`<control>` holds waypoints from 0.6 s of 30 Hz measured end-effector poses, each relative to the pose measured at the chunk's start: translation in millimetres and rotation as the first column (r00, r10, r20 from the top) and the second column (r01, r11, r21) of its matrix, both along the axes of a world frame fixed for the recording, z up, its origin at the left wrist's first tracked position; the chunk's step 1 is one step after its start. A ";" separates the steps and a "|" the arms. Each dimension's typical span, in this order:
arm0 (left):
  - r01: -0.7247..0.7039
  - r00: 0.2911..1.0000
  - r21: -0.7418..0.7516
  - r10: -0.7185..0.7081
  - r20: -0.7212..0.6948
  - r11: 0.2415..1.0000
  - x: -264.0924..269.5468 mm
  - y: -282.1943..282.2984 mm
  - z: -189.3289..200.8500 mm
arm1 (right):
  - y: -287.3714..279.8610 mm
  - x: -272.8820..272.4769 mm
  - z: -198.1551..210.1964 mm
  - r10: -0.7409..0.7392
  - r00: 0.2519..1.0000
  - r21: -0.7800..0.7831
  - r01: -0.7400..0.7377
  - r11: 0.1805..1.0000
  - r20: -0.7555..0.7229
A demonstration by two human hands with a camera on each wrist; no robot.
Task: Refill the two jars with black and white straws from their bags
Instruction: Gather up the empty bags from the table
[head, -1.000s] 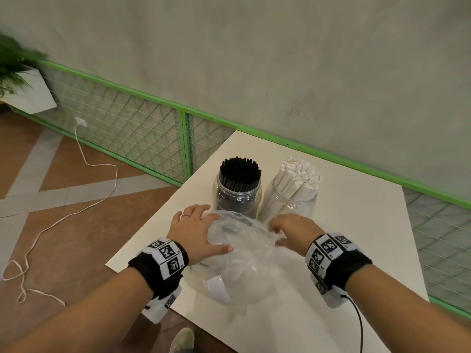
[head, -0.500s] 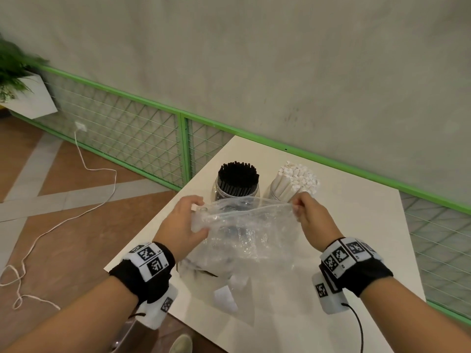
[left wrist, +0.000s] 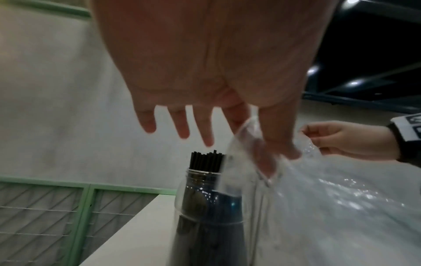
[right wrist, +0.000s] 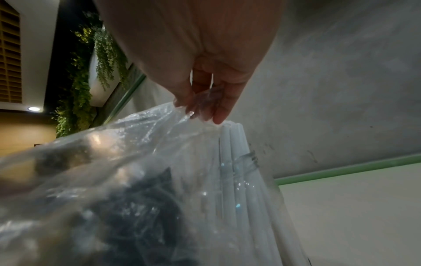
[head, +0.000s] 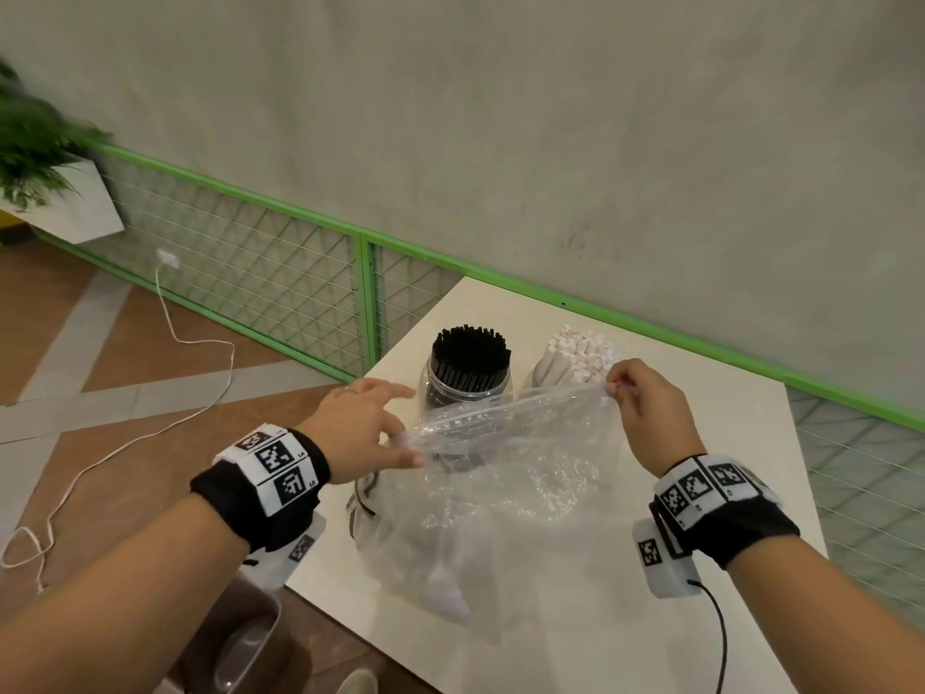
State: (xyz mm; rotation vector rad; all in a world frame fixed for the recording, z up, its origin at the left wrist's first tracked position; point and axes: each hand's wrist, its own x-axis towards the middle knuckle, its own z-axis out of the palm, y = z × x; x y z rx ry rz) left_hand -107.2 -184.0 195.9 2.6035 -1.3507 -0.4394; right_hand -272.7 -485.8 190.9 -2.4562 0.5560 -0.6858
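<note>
A clear plastic bag point(head: 510, 473) hangs stretched between my two hands above the white table point(head: 711, 428). My left hand point(head: 400, 445) pinches its left top corner with thumb and forefinger, the other fingers straight point(left wrist: 182, 124). My right hand point(head: 618, 388) pinches the right top corner point(right wrist: 202, 108). Behind the bag stand two glass jars. The left jar point(head: 468, 380) holds black straws point(left wrist: 205, 162). The right jar holds white straws point(head: 580, 355), partly hidden by the bag point(right wrist: 114, 180). Dark shapes show through the bag's lower part.
A green wire fence point(head: 365, 293) runs along the table's far and left sides under a grey wall. A grey bin point(head: 235, 638) sits on the floor beside the table's near left corner. A white cable point(head: 165, 418) trails over the floor, and a planter point(head: 65, 202) hangs at far left.
Both hands have lifted the bag off the table by its top edge and drawn it out wide. The left hand has since dropped lower and nearer, tilting that edge.
</note>
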 end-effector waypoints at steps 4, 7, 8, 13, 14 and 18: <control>-0.154 0.966 -0.106 0.127 -0.225 0.982 -7.5 -2.5 1.6 | 5.2 -3.3 4.0 0.006 0.995 -0.061 0.000 0.998 0.097; -0.247 0.942 -0.281 0.162 -0.293 0.928 -17.9 -8.5 0.4 | 25.1 -10.0 0.1 0.018 0.995 -0.225 0.004 0.974 0.096; -0.272 0.930 -0.320 0.162 -0.330 0.908 -20.6 -11.0 0.6 | 34.7 -12.0 -0.5 0.050 0.996 -0.281 -0.026 0.959 0.077; -0.441 0.845 -0.446 0.193 -0.499 0.778 -29.4 -26.0 5.6 | 75.7 -16.2 -10.2 0.296 0.952 -0.553 -0.290 0.781 -0.082; -0.485 0.814 -0.456 0.194 -0.548 0.746 -31.6 -28.2 6.3 | 79.3 -15.7 -13.9 0.314 0.943 -0.595 -0.314 0.740 -0.107; -0.609 0.625 -0.434 0.065 -0.778 0.663 -36.7 -35.0 8.5 | 86.7 -13.1 -20.8 0.237 0.956 -0.652 -0.292 0.700 -0.173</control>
